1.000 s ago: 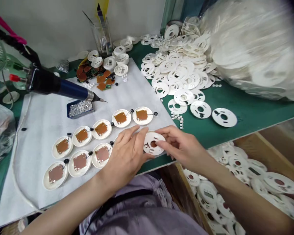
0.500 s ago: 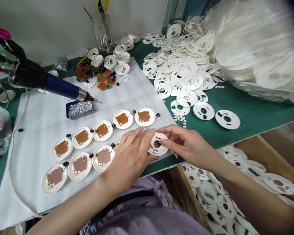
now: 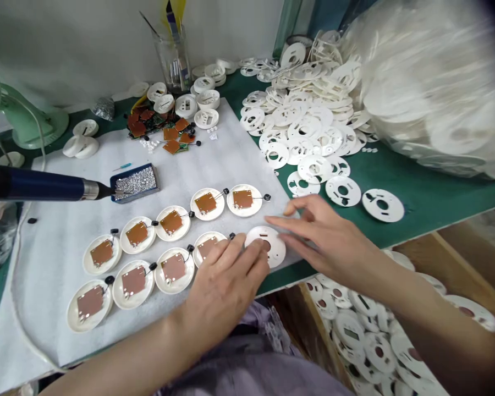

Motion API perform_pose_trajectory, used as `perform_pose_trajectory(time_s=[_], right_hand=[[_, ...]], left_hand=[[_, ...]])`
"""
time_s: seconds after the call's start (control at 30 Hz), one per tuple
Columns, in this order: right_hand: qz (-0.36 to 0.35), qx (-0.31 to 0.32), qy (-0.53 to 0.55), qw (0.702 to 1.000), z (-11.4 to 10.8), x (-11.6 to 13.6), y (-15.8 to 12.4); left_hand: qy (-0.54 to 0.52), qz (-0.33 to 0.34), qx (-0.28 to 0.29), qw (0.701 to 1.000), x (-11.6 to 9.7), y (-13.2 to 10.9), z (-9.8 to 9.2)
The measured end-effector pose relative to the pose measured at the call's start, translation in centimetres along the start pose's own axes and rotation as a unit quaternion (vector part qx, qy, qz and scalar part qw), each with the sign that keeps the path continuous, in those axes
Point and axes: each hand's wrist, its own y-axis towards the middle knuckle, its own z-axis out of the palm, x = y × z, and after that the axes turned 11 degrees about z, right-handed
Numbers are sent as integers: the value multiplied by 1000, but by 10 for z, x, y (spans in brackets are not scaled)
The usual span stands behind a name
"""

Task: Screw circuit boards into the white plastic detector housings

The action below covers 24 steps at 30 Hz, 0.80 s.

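head view, hands (image 3: pixel 225 289) around white plastic disc (image 3: pixel 274 247)

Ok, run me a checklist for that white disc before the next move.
Left hand on the white plastic disc: ok, its fingertips rest on the disc's near side.
Right hand clear of the disc: cannot tell, its fingertips are right by the rim.
Disc's centre hole: cannot tell, the left fingers partly hide it.
Blue-handled soldering iron away from both hands: ok, its tip is at the blue tray of silvery bits.
Copper boards in the white dishes: ok, one shows in each of the nine dishes, the one beside the left hand partly covered.
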Motion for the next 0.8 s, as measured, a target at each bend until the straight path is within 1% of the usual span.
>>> perform_pose_trajectory(time_s=[0.03,0.07,0.17,0.2,0.23,0.27,0.3,0.33,0.37,0.4,0.43,0.47,0.5,0.57,0.63,0.67,0.7,0.8], right_hand=[[-2,-31,-58,998,2,6,-8],[-4,-48,-106,993,5,14,-15],[-5,-63,-162,985,14,32,-28],[-5,-56,-164,985,14,32,-28],[-5,-35,-158,987,11,30,-26],[11,-9,-142,990,7,23,-25],[50,11,-125,991,0,12,-24],[105,20,-108,988,-8,-1,-24],[190,5,-103,976,-15,-16,-25],[272,-38,-120,954,-22,-31,-28],[327,-75,-142,931,-27,-46,-31],[367,-98,-163,911,-29,-58,-33],[381,-92,-170,904,-29,-69,-35],[382,-75,-167,906,-23,-80,-33],[382,-70,-143,910,-18,-80,-25],[393,-80,-129,907,-18,-78,-21],[412,-95,-112,900,-20,-75,-16],[473,-148,-31,868,-28,-63,-9]], left_hand=[[5,3,9,1000,-1,-1,-1],[9,2,14,1000,-2,-1,-3],[5,5,9,1000,-2,3,-5],[-6,4,4,1000,-2,6,-4],[-21,3,-3,1000,-1,9,-4],[-35,0,-8,999,0,11,-4],[-47,-1,-10,999,0,12,-4],[-56,-5,-11,998,1,12,-4],[-63,-10,-12,998,3,9,-6],[-70,-21,-10,997,6,5,-8],[-76,-38,-6,996,9,-1,-10],[-81,-56,2,995,13,-8,-13],[-83,-66,11,994,17,-15,-16],[-77,-59,30,995,25,-28,-21],[-89,-37,31,995,30,-34,-22],[-108,-38,24,993,30,-35,-22],[-135,-53,16,989,30,-34,-21],[-211,-136,0,968,26,-31,-19]])
